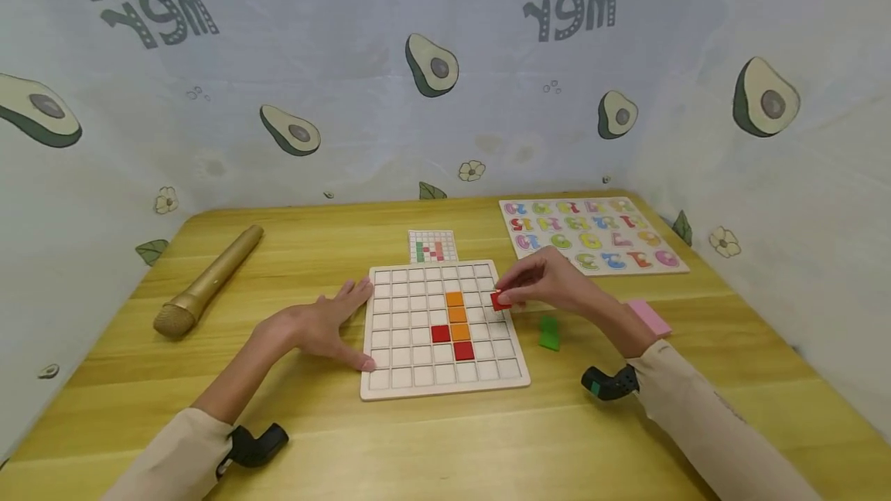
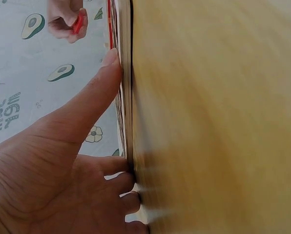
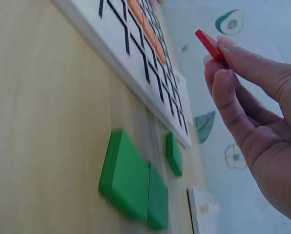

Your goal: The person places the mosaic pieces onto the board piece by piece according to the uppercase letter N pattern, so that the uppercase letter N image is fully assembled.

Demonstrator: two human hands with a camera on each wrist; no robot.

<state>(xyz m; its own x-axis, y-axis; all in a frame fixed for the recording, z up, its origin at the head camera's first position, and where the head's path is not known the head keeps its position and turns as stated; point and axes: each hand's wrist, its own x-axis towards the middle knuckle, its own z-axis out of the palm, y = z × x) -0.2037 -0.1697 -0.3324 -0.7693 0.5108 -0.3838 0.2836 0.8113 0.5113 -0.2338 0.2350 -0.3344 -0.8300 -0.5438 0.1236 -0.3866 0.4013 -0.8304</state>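
Observation:
A white grid board (image 1: 411, 373) lies on the table with a column of several orange tiles (image 1: 455, 315) set in it. Two red tiles (image 1: 464, 351) sit in the lower cells, one below the column and one to its left. My left hand (image 1: 313, 328) touches the board's left edge, thumb and fingers spread. Above the board's right side, my right hand (image 1: 546, 281) pinches another red tile (image 3: 210, 46) between thumb and fingertips; the right wrist view shows it raised off the board. Green tiles (image 3: 128, 180) lie on the table under that hand.
Behind the board stands a small pattern card (image 1: 432, 247) with a coloured grid. A number puzzle board (image 1: 592, 234) lies at the back right, a pink block (image 1: 649, 318) beside the right forearm. At the left is a gold microphone (image 1: 209, 282).

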